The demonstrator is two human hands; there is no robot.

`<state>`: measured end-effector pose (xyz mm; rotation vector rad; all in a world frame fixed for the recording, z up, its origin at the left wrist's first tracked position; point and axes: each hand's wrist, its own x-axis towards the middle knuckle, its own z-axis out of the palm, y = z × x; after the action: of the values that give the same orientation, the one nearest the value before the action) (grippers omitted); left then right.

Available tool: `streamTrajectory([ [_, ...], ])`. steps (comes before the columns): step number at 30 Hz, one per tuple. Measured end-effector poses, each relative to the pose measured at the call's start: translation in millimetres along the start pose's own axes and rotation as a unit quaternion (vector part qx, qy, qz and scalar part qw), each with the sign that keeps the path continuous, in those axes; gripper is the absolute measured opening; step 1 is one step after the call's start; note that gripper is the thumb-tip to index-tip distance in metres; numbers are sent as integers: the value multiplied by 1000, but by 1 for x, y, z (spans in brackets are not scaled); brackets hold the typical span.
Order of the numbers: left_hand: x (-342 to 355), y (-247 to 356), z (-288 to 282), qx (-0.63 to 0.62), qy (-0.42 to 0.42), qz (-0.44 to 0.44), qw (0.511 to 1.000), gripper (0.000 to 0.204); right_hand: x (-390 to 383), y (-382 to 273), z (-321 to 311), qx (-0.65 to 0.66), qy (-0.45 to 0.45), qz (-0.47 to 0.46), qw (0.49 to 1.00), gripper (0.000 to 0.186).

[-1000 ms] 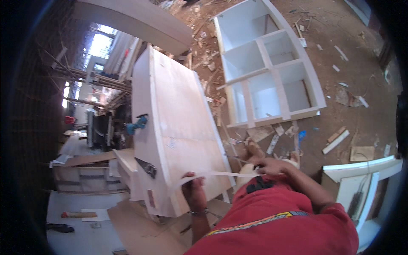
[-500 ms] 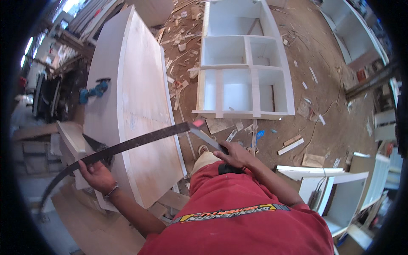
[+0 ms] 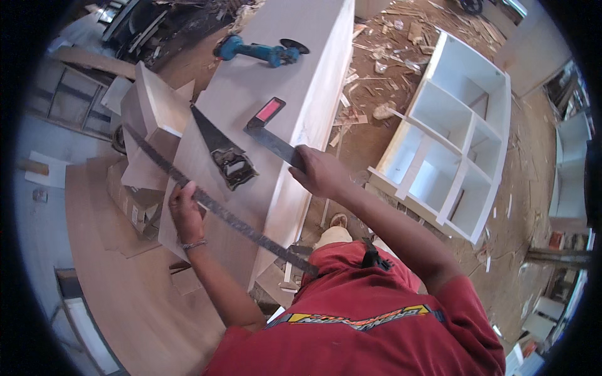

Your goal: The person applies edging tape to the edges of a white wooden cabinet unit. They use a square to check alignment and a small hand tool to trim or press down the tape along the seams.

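My left hand (image 3: 188,216) is closed around a long, thin dark strip (image 3: 241,229), which slants from the upper left down to my shirt front. In my right hand (image 3: 321,172) is the metal blade of a try square (image 3: 274,143), whose black handle with a pink inset points away over the pale wooden cabinet (image 3: 266,78). Between my two hands a handsaw (image 3: 232,164) with a dark handle lies on the cabinet's upper surface. Farther back on that surface rests a teal angle grinder (image 3: 263,51) with a dark disc.
A white open-fronted cabinet (image 3: 448,113) with several compartments lies on the dirt floor at the right, among wood scraps. Angled boards (image 3: 153,106) and a cardboard box (image 3: 135,203) stand left of the work surface. A broad brown board (image 3: 119,282) spreads at the lower left.
The view has turned left, bringing the pale cabinet to the middle. The dark strip now slopes down toward my body, and the try square has come over the cabinet top.
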<state>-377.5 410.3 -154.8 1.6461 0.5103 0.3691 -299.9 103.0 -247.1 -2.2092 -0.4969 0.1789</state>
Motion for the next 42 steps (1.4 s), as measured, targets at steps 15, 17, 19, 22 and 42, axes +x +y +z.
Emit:
streamTrajectory([
  [15,-11,-65,48,66,-71,83,992,30,65,-102,17,188,-71,-80,976,41],
  [17,-14,-86,48,41,-104,120,986,30,54,-109,7,131,-105,-144,975,33],
  [19,-26,-77,64,103,-201,146,963,29,45,-94,-7,142,-74,-169,972,25],
  [22,-42,-34,86,226,-339,135,903,30,24,-74,-33,156,24,-158,975,20],
  [42,52,-157,-2,543,29,180,820,41,-254,76,-76,300,126,382,865,28],
])
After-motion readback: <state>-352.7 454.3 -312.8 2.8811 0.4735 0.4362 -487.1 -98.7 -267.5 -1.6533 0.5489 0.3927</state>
